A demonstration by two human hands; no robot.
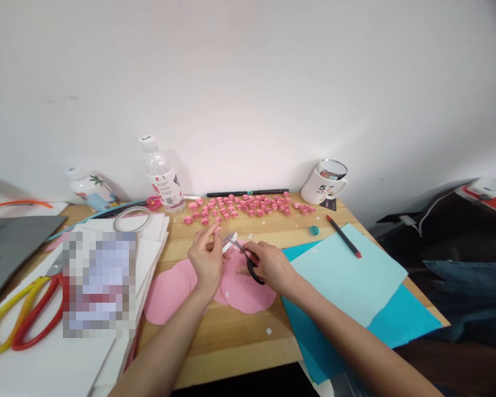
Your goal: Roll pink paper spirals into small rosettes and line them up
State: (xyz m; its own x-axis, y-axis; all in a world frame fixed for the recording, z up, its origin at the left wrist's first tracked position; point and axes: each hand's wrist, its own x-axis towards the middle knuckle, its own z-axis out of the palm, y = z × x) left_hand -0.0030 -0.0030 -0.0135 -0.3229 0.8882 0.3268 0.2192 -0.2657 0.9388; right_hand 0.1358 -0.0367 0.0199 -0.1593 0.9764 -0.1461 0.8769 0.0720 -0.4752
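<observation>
Scissors (242, 248): judged light, rigid and smooth; take hold through the handle loops, fingers clear of the blades. The blades are slim grey metal; the loops are black with red inner parts. Position: inside the right grip (269, 264), which is wrapped around the handles, blades directed toward the left grip (206, 253) at a white strip (230, 242) just beside it. The left grip appears pinched on a pink coil (217, 230).
</observation>
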